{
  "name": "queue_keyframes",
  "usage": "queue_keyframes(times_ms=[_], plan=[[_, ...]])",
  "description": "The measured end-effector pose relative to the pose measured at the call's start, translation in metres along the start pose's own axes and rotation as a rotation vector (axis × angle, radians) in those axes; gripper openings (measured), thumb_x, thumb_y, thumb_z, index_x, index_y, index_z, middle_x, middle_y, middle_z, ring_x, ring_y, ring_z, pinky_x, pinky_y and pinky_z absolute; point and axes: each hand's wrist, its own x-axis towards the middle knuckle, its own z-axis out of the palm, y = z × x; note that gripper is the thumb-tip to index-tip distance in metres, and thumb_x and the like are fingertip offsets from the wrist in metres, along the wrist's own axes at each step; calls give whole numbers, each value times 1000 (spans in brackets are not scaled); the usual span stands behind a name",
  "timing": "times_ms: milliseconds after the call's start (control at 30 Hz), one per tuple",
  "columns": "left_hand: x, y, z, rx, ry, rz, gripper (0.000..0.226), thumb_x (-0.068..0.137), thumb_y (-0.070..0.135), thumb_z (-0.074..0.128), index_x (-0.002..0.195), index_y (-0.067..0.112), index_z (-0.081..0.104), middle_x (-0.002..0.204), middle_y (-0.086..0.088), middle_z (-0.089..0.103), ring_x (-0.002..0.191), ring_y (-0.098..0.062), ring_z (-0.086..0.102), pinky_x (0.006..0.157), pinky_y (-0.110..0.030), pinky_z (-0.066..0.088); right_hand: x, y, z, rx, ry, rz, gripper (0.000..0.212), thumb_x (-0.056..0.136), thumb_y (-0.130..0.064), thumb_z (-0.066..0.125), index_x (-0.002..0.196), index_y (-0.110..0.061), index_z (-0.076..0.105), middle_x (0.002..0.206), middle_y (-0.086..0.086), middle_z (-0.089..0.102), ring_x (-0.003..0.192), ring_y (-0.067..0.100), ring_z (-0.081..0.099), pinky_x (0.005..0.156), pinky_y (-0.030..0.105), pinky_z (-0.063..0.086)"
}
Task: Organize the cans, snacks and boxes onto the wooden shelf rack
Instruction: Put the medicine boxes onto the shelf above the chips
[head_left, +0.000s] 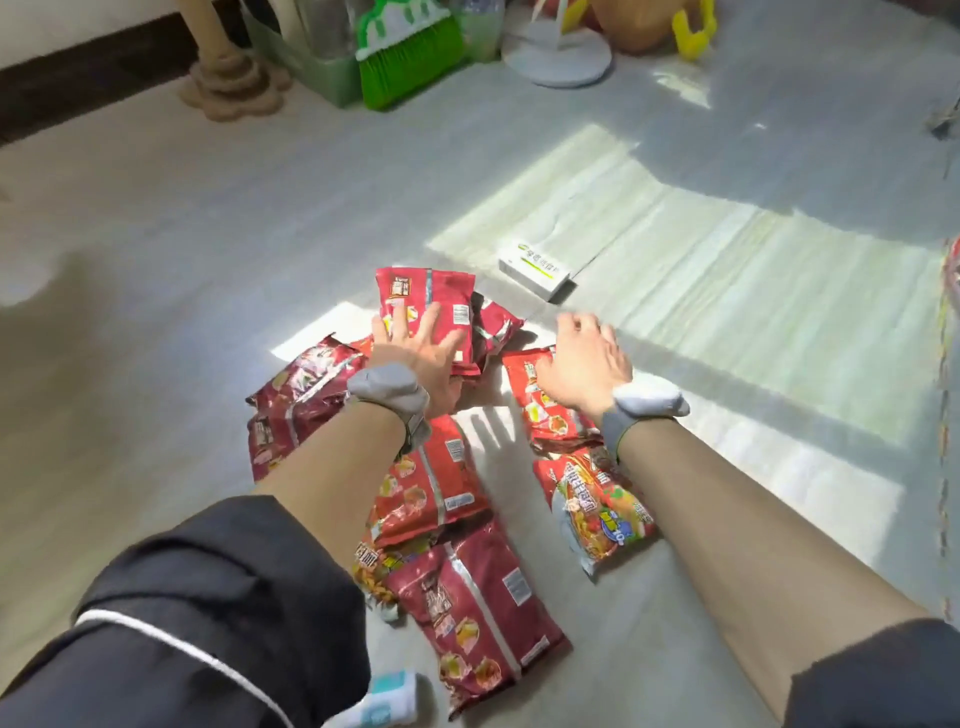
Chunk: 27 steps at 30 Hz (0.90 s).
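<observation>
Several red snack packets lie scattered on the pale floor. My left hand (415, 353) rests with spread fingers on the top packet (441, 296) of the far pile. My right hand (582, 358) hovers with curled fingers over another red packet (545, 410), and I cannot tell whether it touches it. More packets lie nearer: one under my left forearm (431, 488), a large one in front (478, 608), a dark one at the left (296, 400), and a colourful noodle packet (597, 514) at the right. A small white box (535, 267) lies beyond. No shelf rack is in view.
At the back stand a green broom (410, 57), a green crate (311, 67), a white round stand base (558, 57) and a beige pedestal (228, 83). A yellow plastic piece (693, 31) lies at the far right. Sunlit patches cross the floor.
</observation>
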Motion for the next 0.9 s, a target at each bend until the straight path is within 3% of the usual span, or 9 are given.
queue_keyframes(times_ms=[167,333,467,600,700,733,833,900], plan=[[75,-9,29,-114,-106,-74,86,89,75,43,151,51,-11,164,-5,-20,148,-47,-12,113,-69,6,70,11,44,-4,-82,5,52,93,-27,49,141,-12,38,150,13,35,134,38,37,102,47,40],[102,-9,54,-134,-61,-116,80,87,73,41,153,51,1,166,-4,-1,148,-47,-3,111,-68,19,139,17,71,-24,-45,5,73,92,-28,54,156,-11,21,166,10,11,147,36,21,114,49,30],[92,-8,67,-205,49,-93,75,92,71,32,154,48,-4,166,-4,-3,149,-46,-1,113,-65,19,177,16,83,-106,-93,19,80,98,-33,46,161,-21,-3,169,-4,-12,155,23,-4,120,49,15],[93,-11,79,-248,63,-112,70,96,68,26,153,48,-10,166,-2,-6,149,-45,-3,115,-64,17,192,3,97,-96,-82,2,70,101,-39,37,161,-21,4,169,-1,1,154,24,1,120,51,10],[93,-4,82,-187,66,-125,70,96,68,21,152,47,-16,166,-3,-11,149,-45,-10,116,-64,15,185,-8,103,-101,109,7,60,96,-40,43,147,-10,38,153,16,34,144,34,24,112,48,25],[93,-3,83,-179,66,-122,70,97,68,20,152,46,-18,166,-4,-13,149,-45,-11,116,-64,14,182,-9,104,-112,137,20,57,93,-41,46,139,-8,45,149,19,37,143,37,25,110,49,25],[92,-7,82,-163,50,-110,71,96,68,18,151,46,-21,165,-4,-15,149,-45,-11,116,-64,14,180,-7,104,-46,63,77,54,96,-39,53,139,-11,39,155,25,25,146,44,20,114,53,21],[91,-6,80,-150,31,-115,72,96,70,18,150,46,-23,165,-4,-16,149,-44,-11,117,-63,14,176,-3,102,-47,64,69,51,99,-35,53,139,-8,37,146,24,37,133,44,38,106,50,33]])
